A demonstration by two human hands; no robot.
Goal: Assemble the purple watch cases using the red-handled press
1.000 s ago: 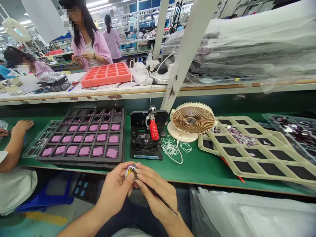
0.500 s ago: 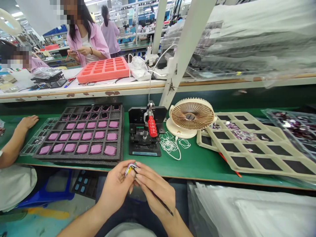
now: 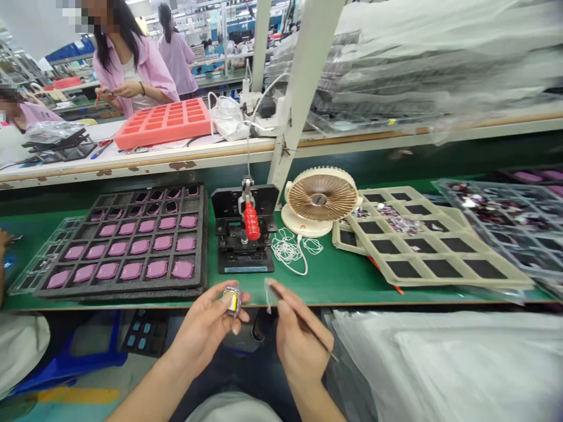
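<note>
Your left hand [image 3: 204, 328] pinches a small silver-and-yellow component [image 3: 233, 300] at its fingertips; your right hand [image 3: 295, 335], near it, grips fine black tweezers [image 3: 328, 349] with a thin pale strip [image 3: 267, 296] at the tip; farther out, a red-handled bench press [image 3: 244, 234] stands on the green bench [image 3: 334, 287]

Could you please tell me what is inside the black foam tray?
Pink pads fill the black foam tray's lower rows; top rows hold darker, unclear pieces. The pads hide the compartment floors.

Lilac pads [image 3: 140, 247], charcoal tray [image 3: 118, 291], red press handle [image 3: 252, 221], green bench [image 3: 334, 287], small part [image 3: 233, 300] perhaps yellow-silver
</note>
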